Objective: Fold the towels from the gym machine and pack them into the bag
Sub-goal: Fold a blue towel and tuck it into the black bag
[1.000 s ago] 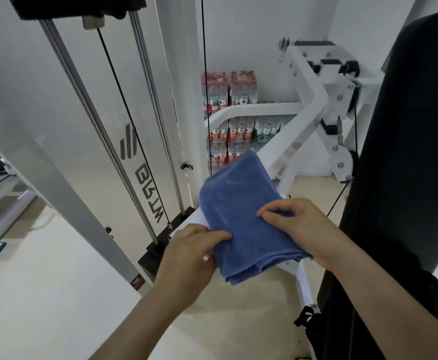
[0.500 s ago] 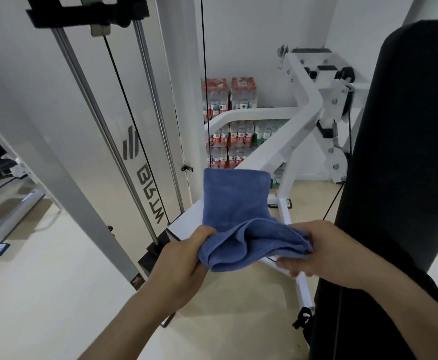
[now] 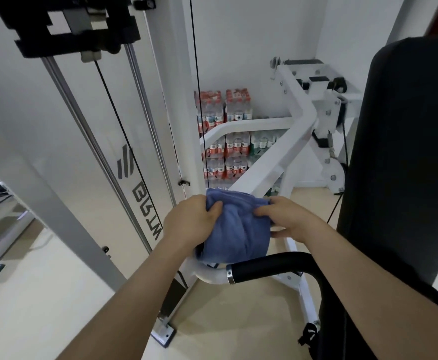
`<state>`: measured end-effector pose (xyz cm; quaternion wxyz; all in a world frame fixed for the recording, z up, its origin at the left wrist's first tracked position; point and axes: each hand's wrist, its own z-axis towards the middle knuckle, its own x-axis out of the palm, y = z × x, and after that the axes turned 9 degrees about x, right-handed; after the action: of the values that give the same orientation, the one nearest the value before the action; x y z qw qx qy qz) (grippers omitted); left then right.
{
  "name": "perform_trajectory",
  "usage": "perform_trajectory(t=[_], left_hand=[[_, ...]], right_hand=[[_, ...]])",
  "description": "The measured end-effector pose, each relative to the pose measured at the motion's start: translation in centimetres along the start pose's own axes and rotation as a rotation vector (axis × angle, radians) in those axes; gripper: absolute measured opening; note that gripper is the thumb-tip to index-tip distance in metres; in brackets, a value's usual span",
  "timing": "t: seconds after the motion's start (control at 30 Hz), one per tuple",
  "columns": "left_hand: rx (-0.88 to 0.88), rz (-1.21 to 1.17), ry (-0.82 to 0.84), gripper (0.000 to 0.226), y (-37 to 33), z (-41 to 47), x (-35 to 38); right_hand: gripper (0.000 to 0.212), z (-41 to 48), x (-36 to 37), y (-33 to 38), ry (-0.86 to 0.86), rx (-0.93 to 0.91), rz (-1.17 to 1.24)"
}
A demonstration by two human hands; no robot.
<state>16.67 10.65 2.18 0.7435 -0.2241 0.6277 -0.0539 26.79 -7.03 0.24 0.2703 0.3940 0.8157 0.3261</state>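
Observation:
A blue towel [image 3: 236, 229] hangs folded into a thick bundle in front of me, above the white gym machine [image 3: 285, 157]. My left hand [image 3: 194, 219] grips its upper left corner. At the upper right edge my right hand [image 3: 288, 219] pinches the cloth with fingers over the top. The towel's lower end droops just above the machine's curved white bar and black handle grip [image 3: 270, 266]. No bag is in view.
A black upright pad [image 3: 405, 152] fills the right side. Steel guide rods [image 3: 93, 141] and a black cable run down at the left, under a black weight block [image 3: 75, 24]. Packs of water bottles [image 3: 223, 110] are stacked against the back wall. Beige floor lies below.
The towel has been folded over once more into a shorter, thicker bundle. Both hands moved up to its top edge, and the view tilted down so the black handle shows.

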Motion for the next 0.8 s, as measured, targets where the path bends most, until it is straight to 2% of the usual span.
perform_trajectory(t=[0.07,0.13,0.3,0.37,0.43,0.5,0.57,0.63,0.7,0.8], left_hand=[[-0.008,0.055,-0.023,0.032,0.1,0.2,0.2],[0.012,-0.013,-0.058,0.028,0.3,0.3,0.6],[-0.082,-0.616,-0.145,0.014,0.3,0.0,0.5],[-0.074,-0.777,-0.206,0.007,-0.3,-0.6,0.0],[-0.006,-0.883,-0.246,0.006,-1.2,-1.3,-0.9],[0.095,-0.857,-0.239,0.009,-2.2,-1.8,-2.1],[0.234,-0.759,-0.194,0.007,-3.2,-2.2,-3.6],[0.352,-0.697,-0.14,0.006,-4.1,-2.5,-5.2],[0.42,-0.691,-0.07,0.008,-5.2,-3.0,-7.0],[0.488,-0.57,-0.015,0.007,-6.1,-3.8,-8.9]], right_hand=[[0.028,0.6,0.1,0.0,0.016,0.043,0.013],[0.011,0.7,0.4,0.1,0.049,0.038,0.125],[0.015,0.8,0.0,0.4,0.031,-0.037,0.247],[0.012,0.7,-0.1,0.4,0.02,-0.105,0.329],[0.022,0.3,-0.3,0.6,0.016,-0.192,0.385],[0.041,-0.5,-0.8,0.9,0.032,-0.311,0.294],[0.067,-2.2,-1.7,1.5,0.073,-0.482,0.057],[0.08,-5.1,-2.7,2.8,0.209,-0.618,-0.218],[0.077,-8.4,-3.2,4.2,0.38,-0.645,-0.41],[0.061,-11.7,-2.6,5.1,0.371,-0.644,-0.544]])
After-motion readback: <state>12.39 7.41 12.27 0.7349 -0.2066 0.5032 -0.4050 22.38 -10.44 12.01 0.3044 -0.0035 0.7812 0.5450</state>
